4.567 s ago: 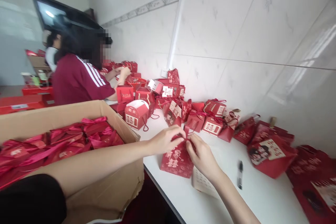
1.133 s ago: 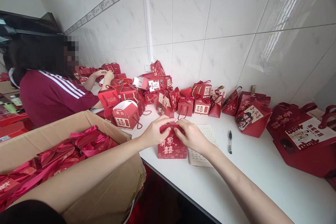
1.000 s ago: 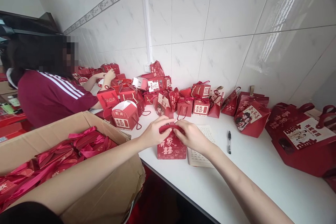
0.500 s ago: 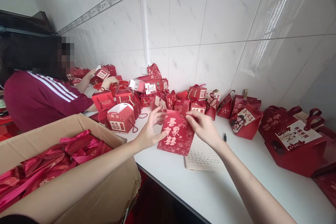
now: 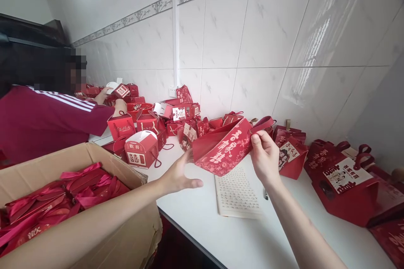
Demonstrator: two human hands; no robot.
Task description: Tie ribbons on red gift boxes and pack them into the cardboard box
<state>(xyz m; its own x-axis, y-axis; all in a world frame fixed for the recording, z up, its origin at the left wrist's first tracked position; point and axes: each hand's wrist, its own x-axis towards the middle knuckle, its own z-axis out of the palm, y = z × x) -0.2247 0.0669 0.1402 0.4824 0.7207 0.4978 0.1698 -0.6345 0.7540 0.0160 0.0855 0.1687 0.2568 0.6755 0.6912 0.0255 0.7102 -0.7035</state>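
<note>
A red gift box (image 5: pixel 222 149) with pale floral print and large characters hangs tilted above the table, its side opened out. My right hand (image 5: pixel 265 151) pinches its top end, just below the dark red ribbon handle (image 5: pixel 263 124). At the box's lower left is my left hand (image 5: pixel 179 176), open, with the thumb stretched out below. Its fingertips are partly hidden behind the box, so I cannot tell whether they touch it. Under the box lies a handwritten notebook (image 5: pixel 238 197), with a pen (image 5: pixel 265 194) by its right edge.
A cardboard carton (image 5: pixel 126 227) of red ribboned boxes stands at left. Several gift boxes (image 5: pixel 142 149) crowd the table's back; larger ones (image 5: pixel 344 185) line the right. A co-worker in a maroon top (image 5: pixel 57 122) handles a box at far left. A tiled wall (image 5: pixel 252 42) rises behind.
The box has gone from flat and upright to tilted and opened out. My right hand has moved right with its handle end; my left thumb has come off its front. The view has shifted slightly.
</note>
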